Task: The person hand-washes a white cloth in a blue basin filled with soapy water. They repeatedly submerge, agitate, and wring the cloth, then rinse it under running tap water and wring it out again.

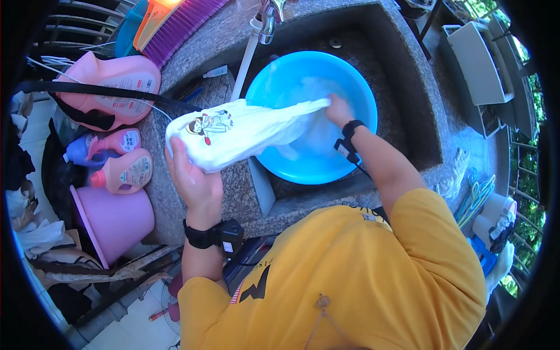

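A wet white cloth garment [258,127] with a printed cartoon figure is stretched between my two hands. My left hand [194,177] supports its wide end, with the cloth draped over the fingertips and hiding them; the thumb shows at the cloth's edge. At the narrow, bunched end, my right hand [339,110] grips the fabric above a blue plastic basin [315,173]. Cloudy, sudsy water lies in the basin, which stands inside a dark stone sink [409,113]. Part of the garment hangs over the basin's left rim.
A metal faucet [267,26] with a white pipe [245,65] stands behind the basin. Pink detergent jugs [87,72], smaller bottles [135,171] and a purple bucket [120,218] are at left. A purple-bristled broom [183,26] leans at upper left; hangers [474,199] lie right.
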A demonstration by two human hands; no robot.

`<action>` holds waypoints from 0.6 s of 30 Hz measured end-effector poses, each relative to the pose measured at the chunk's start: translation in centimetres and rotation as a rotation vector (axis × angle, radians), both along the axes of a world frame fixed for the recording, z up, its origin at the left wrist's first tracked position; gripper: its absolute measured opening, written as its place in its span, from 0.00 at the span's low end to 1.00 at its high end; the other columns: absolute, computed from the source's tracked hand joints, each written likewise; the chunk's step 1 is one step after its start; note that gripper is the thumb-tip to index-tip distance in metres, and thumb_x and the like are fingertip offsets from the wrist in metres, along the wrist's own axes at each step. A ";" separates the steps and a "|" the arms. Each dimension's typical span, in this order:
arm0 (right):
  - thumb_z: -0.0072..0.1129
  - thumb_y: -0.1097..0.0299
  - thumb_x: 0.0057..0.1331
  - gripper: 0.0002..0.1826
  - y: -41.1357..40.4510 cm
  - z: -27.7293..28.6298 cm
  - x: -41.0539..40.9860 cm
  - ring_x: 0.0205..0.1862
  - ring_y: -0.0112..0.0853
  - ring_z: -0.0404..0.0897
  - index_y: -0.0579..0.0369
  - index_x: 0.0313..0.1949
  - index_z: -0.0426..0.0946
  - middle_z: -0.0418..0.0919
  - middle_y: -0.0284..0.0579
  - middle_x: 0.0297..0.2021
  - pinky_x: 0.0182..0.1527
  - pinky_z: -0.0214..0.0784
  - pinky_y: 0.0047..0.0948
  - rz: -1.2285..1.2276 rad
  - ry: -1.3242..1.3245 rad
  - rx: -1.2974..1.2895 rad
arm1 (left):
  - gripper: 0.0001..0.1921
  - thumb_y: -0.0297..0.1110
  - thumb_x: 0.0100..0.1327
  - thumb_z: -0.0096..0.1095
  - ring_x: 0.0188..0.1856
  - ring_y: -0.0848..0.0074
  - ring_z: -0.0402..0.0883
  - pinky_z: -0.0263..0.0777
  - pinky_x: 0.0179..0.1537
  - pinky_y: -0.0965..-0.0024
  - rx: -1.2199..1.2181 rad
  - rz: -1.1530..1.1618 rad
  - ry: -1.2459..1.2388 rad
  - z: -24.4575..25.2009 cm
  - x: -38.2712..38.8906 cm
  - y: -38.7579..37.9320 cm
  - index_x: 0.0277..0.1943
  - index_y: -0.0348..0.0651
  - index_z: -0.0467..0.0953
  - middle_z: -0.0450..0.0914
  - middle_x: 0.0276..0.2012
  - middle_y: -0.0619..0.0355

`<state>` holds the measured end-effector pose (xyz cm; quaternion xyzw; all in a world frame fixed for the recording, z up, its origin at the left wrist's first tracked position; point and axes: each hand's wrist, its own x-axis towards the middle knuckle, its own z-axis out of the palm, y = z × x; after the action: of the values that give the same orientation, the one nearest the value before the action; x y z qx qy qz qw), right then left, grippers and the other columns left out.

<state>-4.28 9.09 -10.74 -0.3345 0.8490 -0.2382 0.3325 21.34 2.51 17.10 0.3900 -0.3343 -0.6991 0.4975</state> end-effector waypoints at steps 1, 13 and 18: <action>0.48 0.70 0.59 0.18 -0.6 0.7 -0.9 0.50 0.49 0.74 0.53 0.49 0.73 0.75 0.53 0.48 0.54 0.66 0.41 -0.135 -0.085 -0.066 | 0.16 0.37 0.72 0.41 0.50 0.66 0.75 0.69 0.53 0.62 0.017 -0.024 -0.043 -0.9 0.4 0.4 0.56 0.35 0.62 0.72 0.50 0.48; 0.65 0.51 0.49 0.47 -1.8 1.2 0.6 0.62 0.61 0.57 0.47 0.67 0.53 0.52 0.67 0.64 0.63 0.53 0.46 -0.304 -0.165 0.018 | 0.30 0.45 0.54 0.64 0.63 0.51 0.61 0.61 0.55 0.41 -0.915 -1.111 -1.649 -16.4 -2.6 1.2 0.60 0.54 0.63 0.63 0.61 0.47; 0.67 0.50 0.48 0.48 -5.3 0.2 3.5 0.61 0.63 0.58 0.44 0.66 0.54 0.51 0.66 0.63 0.63 0.52 0.50 0.089 0.263 0.085 | 0.43 0.62 0.53 0.55 0.72 0.49 0.36 0.41 0.61 0.29 -0.595 -1.789 -1.680 -21.1 -5.6 2.0 0.70 0.70 0.43 0.37 0.72 0.50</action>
<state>-0.73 3.77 -10.53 -0.3859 0.8788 -0.1410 0.2428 15.76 4.50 -4.03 0.2241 -0.8368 -0.2257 -0.4456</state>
